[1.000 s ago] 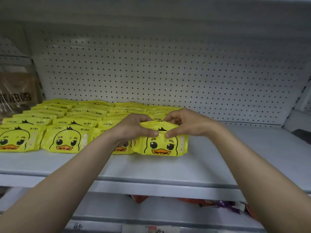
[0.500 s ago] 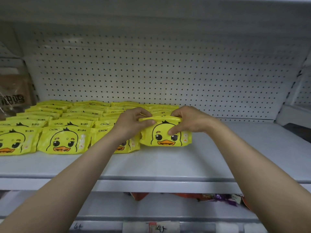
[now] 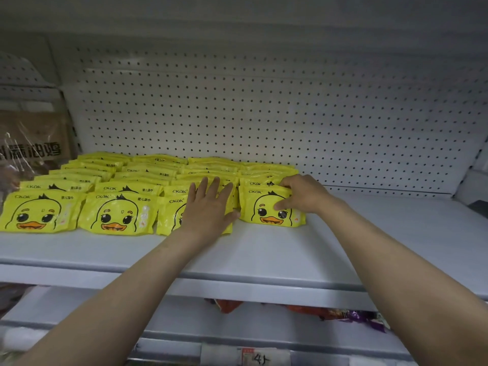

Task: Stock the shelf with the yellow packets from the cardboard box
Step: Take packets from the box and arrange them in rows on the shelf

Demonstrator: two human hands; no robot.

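Note:
Several rows of yellow duck-face packets [image 3: 116,215] stand on the white shelf [image 3: 264,254], running back to the pegboard. My right hand [image 3: 301,192] grips the front packet of the rightmost row [image 3: 264,210], fingers over its top edge and thumb on its face. My left hand [image 3: 208,207] lies flat with straight, spread fingers on the front packet of the third row [image 3: 169,217], covering most of its duck face. The cardboard box is out of view.
A brown bag in clear wrap [image 3: 29,143] stands at the shelf's left end. The pegboard back wall [image 3: 290,114] rises behind the packets. To the right of the packets the shelf is bare. Colourful packs [image 3: 343,313] lie on the lower shelf; a price tag [image 3: 261,357] hangs below.
My left hand has let go of the rightmost packet and moved left, flattening onto the neighbouring row. The right hand has set the packet down against its row.

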